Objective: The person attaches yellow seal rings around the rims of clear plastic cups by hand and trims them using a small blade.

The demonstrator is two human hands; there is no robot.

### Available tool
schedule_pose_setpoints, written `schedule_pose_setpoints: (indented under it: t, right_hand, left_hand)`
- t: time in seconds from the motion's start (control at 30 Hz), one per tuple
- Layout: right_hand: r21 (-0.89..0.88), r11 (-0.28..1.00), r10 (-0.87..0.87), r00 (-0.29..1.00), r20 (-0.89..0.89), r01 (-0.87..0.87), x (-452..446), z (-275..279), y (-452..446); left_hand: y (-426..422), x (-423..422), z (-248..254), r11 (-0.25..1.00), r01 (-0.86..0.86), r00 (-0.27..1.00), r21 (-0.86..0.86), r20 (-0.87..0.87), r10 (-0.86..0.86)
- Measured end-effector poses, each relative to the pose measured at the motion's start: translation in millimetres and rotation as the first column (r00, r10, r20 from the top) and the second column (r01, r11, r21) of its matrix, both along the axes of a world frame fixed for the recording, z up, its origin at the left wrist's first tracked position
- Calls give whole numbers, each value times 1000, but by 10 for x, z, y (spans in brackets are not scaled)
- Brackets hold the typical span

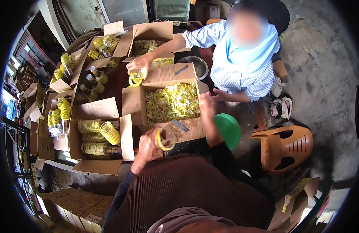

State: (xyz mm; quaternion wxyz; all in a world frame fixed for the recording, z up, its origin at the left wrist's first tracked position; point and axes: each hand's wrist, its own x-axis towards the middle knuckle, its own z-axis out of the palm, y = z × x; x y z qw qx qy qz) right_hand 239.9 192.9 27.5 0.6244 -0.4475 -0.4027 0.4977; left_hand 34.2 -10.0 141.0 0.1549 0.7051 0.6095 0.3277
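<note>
My left hand [148, 146] is wrapped round a clear plastic cup [166, 139] with a yellow rim, its opening facing up. Past the right side of an open cardboard box [133, 106] is my right hand [208, 108], smeared by motion; its fingers are too blurred to read. Many small yellow packets [173, 101] fill that box. One dark strip [180, 125] lies on its near flap, another [181, 70] on its far flap. Left of my left hand, a second box [127, 136] holds rows of stacked yellow-rimmed cups [92, 137].
Across the table a co-worker [241, 73] holds a yellow-rimmed cup [136, 77]. A metal bowl [201, 66] and a green basin [229, 132] are at the right. More cartons with cups stand left. An orange plastic chair [286, 149] is on the floor.
</note>
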Motion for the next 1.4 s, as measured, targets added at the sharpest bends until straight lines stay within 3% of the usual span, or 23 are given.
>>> schedule_pose_setpoints:
  t: [0.03,0.07,0.13,0.2,0.23,0.27,0.37,0.43,0.47,0.53,0.6,0.63,0.67,0.73,0.77,0.87,0.9,1.0,1.17,1.2,1.27,1.33,1.4]
  right_hand:
    - [209,947,257,966,-35,-244,300,110,249]
    - [-15,971,236,966,-104,-239,369,511,110]
    - [-51,901,428,864,264,-431,520,514,130]
    - [98,920,319,872,372,-379,321,393,-42]
    - [-123,894,426,733,530,-430,343,377,-95]
    - [-90,888,384,619,685,-451,275,248,-87]
    - [-45,859,400,613,681,-510,-17,72,-146]
    - [0,874,354,638,684,-485,-194,10,-143]
    - [40,888,308,657,688,-458,-247,1,-144]
    - [43,886,320,676,664,-462,-322,-79,-119]
    - [290,856,-9,548,836,-428,-387,-3,-142]
    - [29,853,252,459,852,-521,-363,165,-183]
    - [35,849,250,459,852,-527,-394,184,-193]
    - [96,826,342,628,699,-556,-445,186,-240]
    - [166,834,280,663,695,-526,-483,177,-250]
    - [227,848,180,662,728,-480,-557,206,-222]
    - [357,823,-16,611,792,-441,-557,230,-200]
    - [351,843,-10,639,769,-409,-572,273,-138]
    - [436,850,-84,742,665,-294,-667,369,-182]
    - [439,849,-84,745,662,-294,-670,383,-228]
    - [137,860,327,736,593,-492,-639,478,-364]
    - [45,794,426,607,670,-607,-602,669,-554]
    - [123,745,321,515,795,-656,-591,810,-738]
  left_hand:
    - [-62,-60,-106,1000,-19,996,-1,90,19]
    - [-105,-96,-102,999,-31,992,35,127,26]
    - [-145,-164,-137,994,-50,950,-99,304,78]
    - [-80,-184,-165,998,-56,940,1,338,52]
    - [-28,-208,-157,997,-17,967,78,256,-3]
    - [8,-189,-134,999,-22,957,47,289,8]
    - [83,-173,-124,997,-6,970,83,241,-14]
    - [85,-153,-212,996,-70,879,-59,468,89]
    - [80,-185,-288,996,-68,882,-62,462,89]
    - [90,-240,-364,995,-55,956,-78,285,75]
    - [70,-245,-327,995,-70,962,-68,259,85]
    - [64,-256,-334,995,-87,974,-42,205,94]
    - [65,-270,-344,995,-103,983,-16,150,105]
    - [57,-282,-332,991,-133,979,-23,154,135]
    - [51,-273,-268,990,-142,983,9,121,140]
    - [81,-288,-257,990,-135,989,41,60,133]
    - [110,-299,-276,992,-121,992,40,27,120]
    - [157,-307,-416,980,-112,993,162,39,107]
    - [227,-203,-197,989,-112,993,100,-25,115]
    - [227,-201,-199,988,-106,991,108,-66,114]
    - [259,-241,-333,980,-70,988,188,-122,94]
    - [281,-211,-313,962,-125,982,243,-107,155]
    - [295,-204,-295,969,-127,981,213,-115,154]
